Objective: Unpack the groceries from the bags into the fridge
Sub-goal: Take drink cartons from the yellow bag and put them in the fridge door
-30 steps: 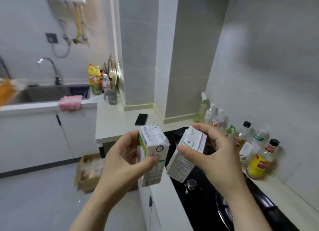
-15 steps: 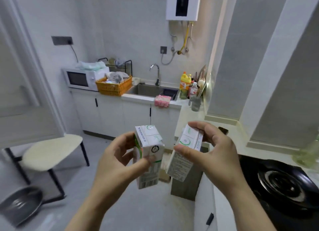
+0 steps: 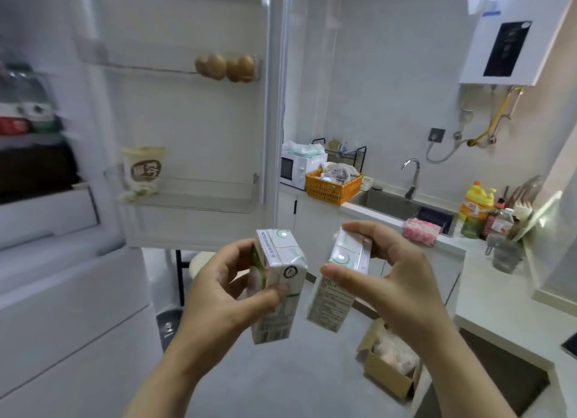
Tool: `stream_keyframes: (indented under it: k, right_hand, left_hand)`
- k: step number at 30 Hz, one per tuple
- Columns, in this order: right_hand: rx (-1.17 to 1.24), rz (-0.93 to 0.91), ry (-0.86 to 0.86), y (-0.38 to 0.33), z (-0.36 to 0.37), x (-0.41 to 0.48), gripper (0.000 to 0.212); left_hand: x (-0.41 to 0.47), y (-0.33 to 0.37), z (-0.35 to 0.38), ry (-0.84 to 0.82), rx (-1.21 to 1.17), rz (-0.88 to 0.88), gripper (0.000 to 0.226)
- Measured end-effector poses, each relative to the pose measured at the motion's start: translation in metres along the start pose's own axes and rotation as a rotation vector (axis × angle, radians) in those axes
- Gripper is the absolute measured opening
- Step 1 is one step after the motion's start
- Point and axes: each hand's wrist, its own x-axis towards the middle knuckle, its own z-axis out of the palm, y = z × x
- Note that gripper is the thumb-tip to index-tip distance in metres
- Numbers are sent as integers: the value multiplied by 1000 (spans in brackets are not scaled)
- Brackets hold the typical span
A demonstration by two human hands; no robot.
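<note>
My left hand grips a small white and green carton, held upright at chest height. My right hand grips a second white and green carton, tilted with its top leaning right. The fridge stands open at the left, its door swung out straight ahead of the cartons. The upper door shelf holds several brown round items. On the lower door shelf stands a beige tub.
Blurred packages sit on the fridge's inner shelves. A counter runs along the right with a microwave, orange basket, sink, pink cloth and bottles. A cardboard box lies on the floor; a stool stands behind the door.
My view has swung left from the stove and counter to the open fridge. Both hands keep the same grip on their cartons in front of me.
</note>
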Motion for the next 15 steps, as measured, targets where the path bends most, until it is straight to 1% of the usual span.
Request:
stream_keyframes:
  k: [3, 7, 15]
  right_hand:
    - [32, -47, -25, -18, 43, 19, 59]
    - [43, -86, -57, -36, 94, 42, 57]
    - [100, -106, -118, -47, 158, 95, 62]
  left_hand:
    - [3, 5, -48, 57, 16, 2, 59]
    - [9, 6, -104, 92, 34, -7, 67]
    - [41, 3, -176, 156, 148, -28, 66]
